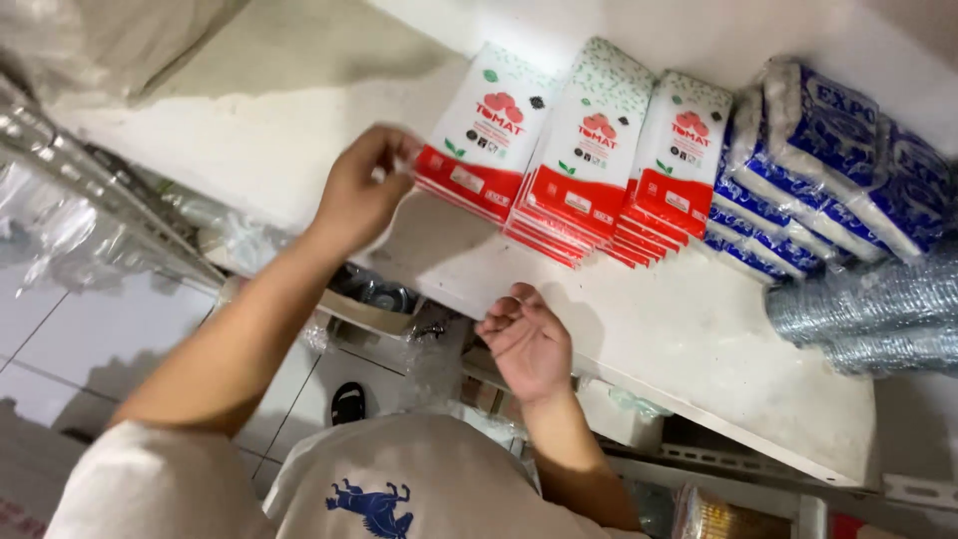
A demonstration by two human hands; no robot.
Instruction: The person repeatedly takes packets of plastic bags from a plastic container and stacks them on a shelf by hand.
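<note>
White painted shelf [689,339] runs across the view, set against a white wall [299,130]; it carries everything here. Landmark: the three leaning stacks of flat white-and-red plastic sachets with a tomato picture [584,150], standing side by side near the back of the shelf. Left hand [361,188] is at the left-most stack's lower left corner, grip pinched on the edge of the front sachet, thumb and fingertips pressed together on it. Right hand [527,342] is below the sachet stacks at the shelf's front edge, palm up, fingers loosely curled, holding nothing visible, apart from the sachets. Right of the sachets, touching them, a pile of blue-and-white plastic packets [828,170] leaning the same way. Below-right of those, a bundle of silvery ribbed foil items wrapped in clear plastic [878,314], lying on the shelf. Left of the sachets, far side, a metal rack rail [90,180] with crumpled clear plastic bags [60,240] under it. Below the shelf, white tiled floor [60,339] and a lower shelf level with clutter, too dim to tell. Person wears a white shirt with a blue horse print [371,507].
</note>
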